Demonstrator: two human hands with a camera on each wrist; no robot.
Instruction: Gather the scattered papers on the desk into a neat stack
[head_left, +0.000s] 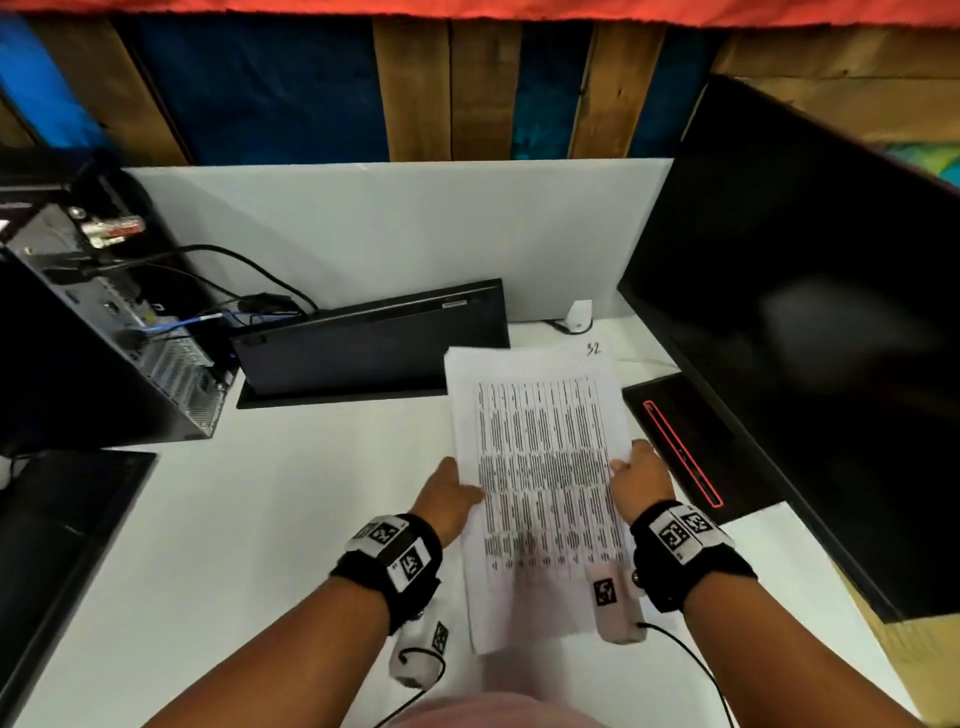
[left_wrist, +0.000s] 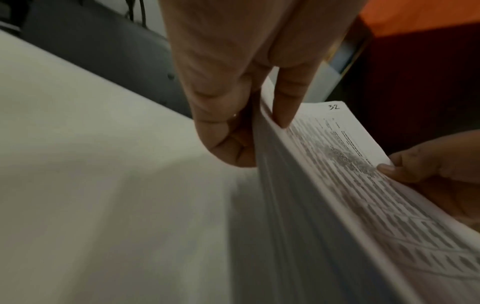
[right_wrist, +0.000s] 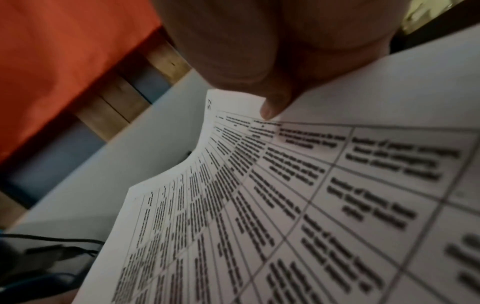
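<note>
Paper stack (head_left: 540, 467) is being held above the white desk (head_left: 260, 519), our left hand (head_left: 449, 499) and right hand (head_left: 641, 480) pinching opposite long edges; we are judging tapping edges flush best.

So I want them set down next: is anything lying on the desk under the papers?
Nothing visible: both the left hand and right hand grip the papers, and the white desk beside them shows bare.

papers (head_left: 540, 467) between hands, keyboard (head_left: 369, 348) behind, monitor (head_left: 810, 322) right
</note>
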